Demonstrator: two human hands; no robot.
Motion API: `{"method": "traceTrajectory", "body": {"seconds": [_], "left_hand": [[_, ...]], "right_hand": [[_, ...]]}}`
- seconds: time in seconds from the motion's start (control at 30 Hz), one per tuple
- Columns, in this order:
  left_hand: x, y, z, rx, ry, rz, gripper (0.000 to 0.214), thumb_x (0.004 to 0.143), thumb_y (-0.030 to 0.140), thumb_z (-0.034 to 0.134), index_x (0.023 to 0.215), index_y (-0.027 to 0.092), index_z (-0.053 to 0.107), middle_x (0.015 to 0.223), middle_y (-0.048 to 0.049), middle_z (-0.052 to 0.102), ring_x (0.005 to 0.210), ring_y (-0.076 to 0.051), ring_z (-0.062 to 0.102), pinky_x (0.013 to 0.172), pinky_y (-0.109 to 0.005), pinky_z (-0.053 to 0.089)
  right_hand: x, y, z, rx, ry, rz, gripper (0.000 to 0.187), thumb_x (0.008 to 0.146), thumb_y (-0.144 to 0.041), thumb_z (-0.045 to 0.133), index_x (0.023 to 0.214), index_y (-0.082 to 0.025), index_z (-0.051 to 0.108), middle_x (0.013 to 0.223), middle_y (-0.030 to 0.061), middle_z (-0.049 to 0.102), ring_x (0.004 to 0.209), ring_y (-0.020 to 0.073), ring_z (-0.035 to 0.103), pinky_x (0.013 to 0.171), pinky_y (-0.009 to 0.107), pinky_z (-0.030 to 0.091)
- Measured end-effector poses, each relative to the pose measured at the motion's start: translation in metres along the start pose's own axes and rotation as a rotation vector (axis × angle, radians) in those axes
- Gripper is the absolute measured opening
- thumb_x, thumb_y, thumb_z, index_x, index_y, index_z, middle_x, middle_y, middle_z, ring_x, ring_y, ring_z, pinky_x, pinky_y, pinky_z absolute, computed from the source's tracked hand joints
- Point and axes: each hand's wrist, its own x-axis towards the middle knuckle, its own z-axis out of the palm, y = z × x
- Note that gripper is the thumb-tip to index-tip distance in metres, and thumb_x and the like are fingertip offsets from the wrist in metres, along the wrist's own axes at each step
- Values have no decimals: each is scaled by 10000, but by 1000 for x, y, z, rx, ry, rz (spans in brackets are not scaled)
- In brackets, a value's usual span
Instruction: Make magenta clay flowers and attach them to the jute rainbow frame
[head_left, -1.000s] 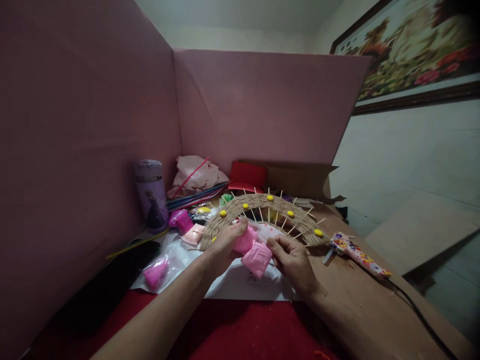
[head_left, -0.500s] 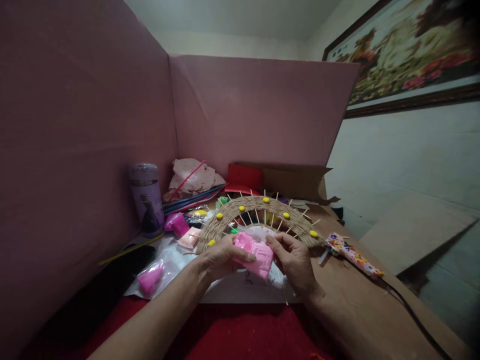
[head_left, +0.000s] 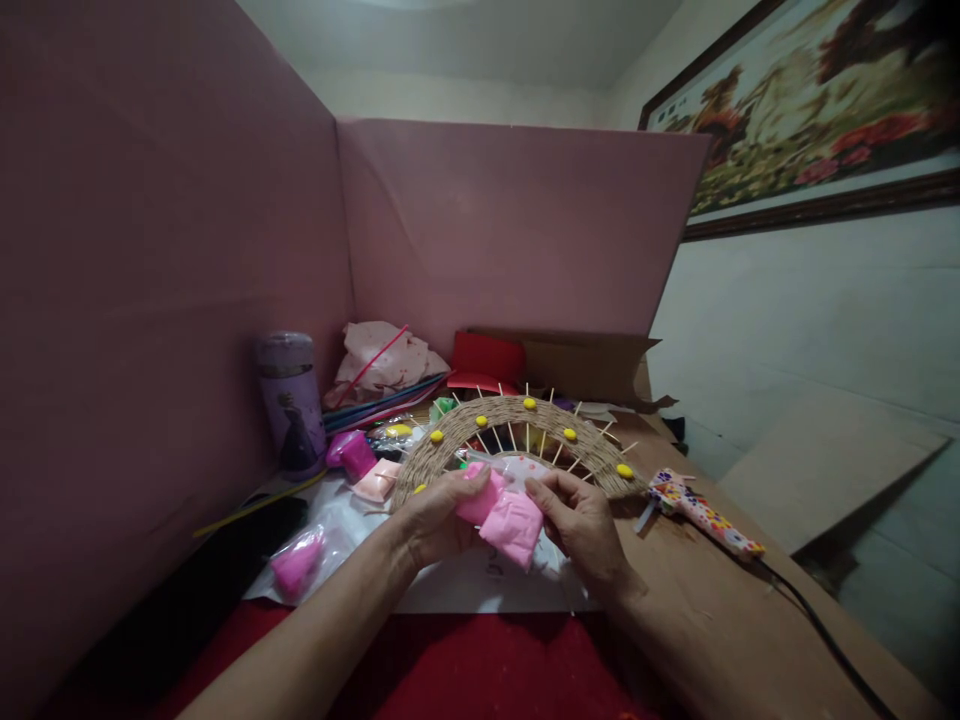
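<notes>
My left hand [head_left: 431, 515] and my right hand [head_left: 581, 520] both grip a pink clay packet [head_left: 504, 515] held between them, just above a clear plastic sheet [head_left: 480, 580]. Fingers of both hands are closed on the packet's ends. Behind the hands lies a jute-wrapped arch [head_left: 517, 430] with toothpick spokes and several yellow clay dots on it.
A purple bottle [head_left: 291, 400] stands at the left by the pink cardboard wall [head_left: 150, 250]. More clay packets [head_left: 296, 565] lie on the sheet. A floral-patterned glue gun [head_left: 701, 510] with a black cord rests on the brown cardboard at right. A crumpled cloth [head_left: 386, 355] and cardboard box sit behind.
My left hand came off the arch and joined the right hand on the pink clay packet, which the two hands now work between them. The camera view shifted slightly.
</notes>
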Motion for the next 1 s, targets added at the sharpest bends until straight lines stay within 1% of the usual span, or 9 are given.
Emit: {"method": "traceTrajectory", "body": {"seconds": [0.2, 0.33, 0.4, 0.53, 0.6, 0.67, 0.8, 0.9, 1.0], "left_hand": [[1, 3, 0, -23, 17, -70, 330, 874, 362, 458, 919, 79, 623, 798, -103, 668, 665, -157, 621, 675, -278, 494], [1, 5, -1, 13, 3, -76, 405, 865, 449, 446, 938, 92, 622, 802, -102, 668, 672, -175, 627, 648, -297, 497], [0, 5, -1, 34, 0, -48, 419, 831, 482, 496, 925, 96, 626, 797, -99, 666, 684, -184, 626, 635, -303, 499], [-2, 2, 2, 152, 49, 99, 343, 682, 346, 724, 902, 98, 640, 767, -68, 660, 641, -140, 604, 598, -245, 477], [-3, 1, 4, 223, 56, 181, 342, 641, 305, 761, 883, 91, 645, 737, -58, 652, 613, -118, 588, 569, -211, 449], [-2, 0, 6, 280, 89, 272, 348, 653, 353, 746, 848, 84, 642, 705, -59, 644, 579, -104, 570, 529, -194, 419], [0, 3, 7, 440, 225, 412, 437, 692, 518, 651, 805, 97, 615, 651, -66, 639, 482, -110, 540, 444, -210, 384], [1, 15, 4, 622, 331, 553, 421, 680, 540, 638, 739, 125, 594, 611, -44, 625, 440, -107, 509, 437, -225, 380], [-3, 38, -6, 827, 555, 693, 358, 673, 492, 652, 771, 150, 608, 592, -12, 601, 464, -110, 496, 461, -223, 362]], "right_hand": [[1, 1, 0, 30, 8, 3, 331, 706, -442, 673, 603, -156, 542, 439, -74, 385, 368, 44, 267, 332, 189, 160], [1, 0, -1, 49, 15, 2, 335, 694, -455, 678, 618, -156, 549, 423, -76, 385, 360, 44, 270, 328, 184, 164], [2, 1, -1, 51, 13, 3, 335, 697, -461, 673, 632, -155, 553, 410, -77, 389, 351, 42, 270, 325, 179, 163], [3, 4, -2, 14, -14, -2, 342, 708, -469, 660, 633, -152, 555, 400, -70, 412, 343, 42, 286, 323, 175, 174], [2, 5, -2, 6, -13, -3, 341, 711, -469, 658, 634, -154, 550, 400, -70, 415, 339, 42, 283, 321, 176, 175], [1, 4, -2, 8, -6, -4, 336, 716, -466, 655, 641, -158, 543, 405, -72, 417, 336, 42, 277, 320, 178, 172], [-1, 3, -1, 0, -7, -17, 335, 730, -467, 645, 642, -163, 535, 408, -71, 416, 335, 43, 272, 322, 183, 169], [-1, 4, -2, -9, -8, -28, 330, 732, -464, 645, 652, -160, 544, 414, -68, 419, 338, 43, 278, 320, 182, 170], [-1, 4, -2, -10, -6, -26, 330, 726, -469, 648, 658, -161, 549, 414, -67, 418, 336, 42, 275, 315, 179, 166]]}}
